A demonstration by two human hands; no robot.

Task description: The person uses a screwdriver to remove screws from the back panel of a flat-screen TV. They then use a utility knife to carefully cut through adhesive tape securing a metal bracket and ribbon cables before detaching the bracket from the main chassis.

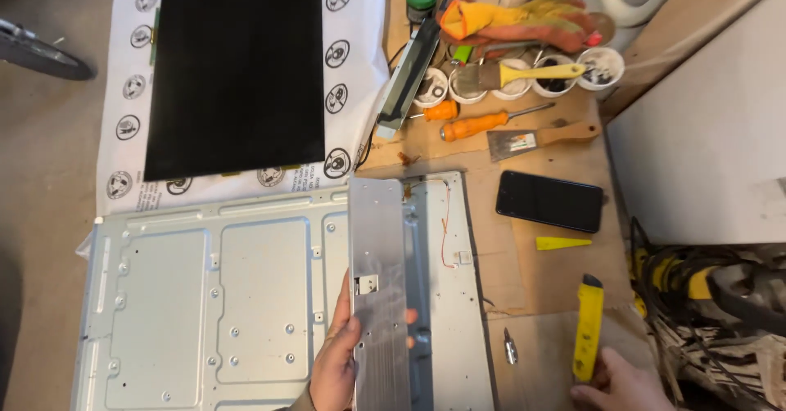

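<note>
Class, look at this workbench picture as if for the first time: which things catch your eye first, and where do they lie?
The large black panel on white wrapping at top left stands out, above the grey metal chassis at bottom left. In the middle the left hand grips a long metal strip; at lower right the right hand holds a yellow utility knife.

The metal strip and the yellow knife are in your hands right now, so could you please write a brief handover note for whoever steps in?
Left hand: grips the long metal strip, thumb and fingers around its lower part, over the grey metal back panel.
Right hand: holds the yellow utility knife by its lower end, on the wooden bench.
Done: strip appears lifted off the panel; the black screen panel lies apart on white wrapping.
Left: strip not yet set down; knife not put away.
</note>
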